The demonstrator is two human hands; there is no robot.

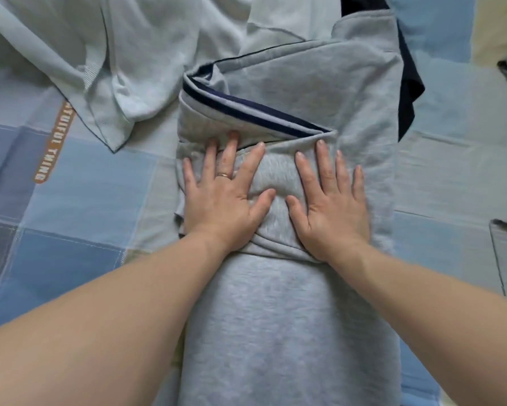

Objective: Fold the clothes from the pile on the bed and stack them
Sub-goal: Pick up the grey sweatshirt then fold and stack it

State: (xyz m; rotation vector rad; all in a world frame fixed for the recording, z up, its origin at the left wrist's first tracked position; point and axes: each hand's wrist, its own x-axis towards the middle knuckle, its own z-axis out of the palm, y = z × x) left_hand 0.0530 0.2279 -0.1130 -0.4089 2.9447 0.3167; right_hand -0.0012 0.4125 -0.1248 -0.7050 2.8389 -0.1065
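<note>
Your left hand [223,194] and right hand [331,200] press flat, fingers spread, on the grey sweatshirt [275,303] mid-bed [79,206]; its long axis runs 6–12 o'clock, unfolded end toward 6.

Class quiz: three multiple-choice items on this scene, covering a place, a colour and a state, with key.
1. The pale shirt lies A. up-left of the grey garment; B. across the forearms; C. on a chair.
2. The grey garment's stripes are A. red; B. navy; C. yellow.
3. The left hand and right hand are A. fists; B. lifted; C. flat on the grey garment.
Key: A, it lies crumpled at upper left; B, dark blue bands cross the fold; C, both palms press the cloth.
</note>
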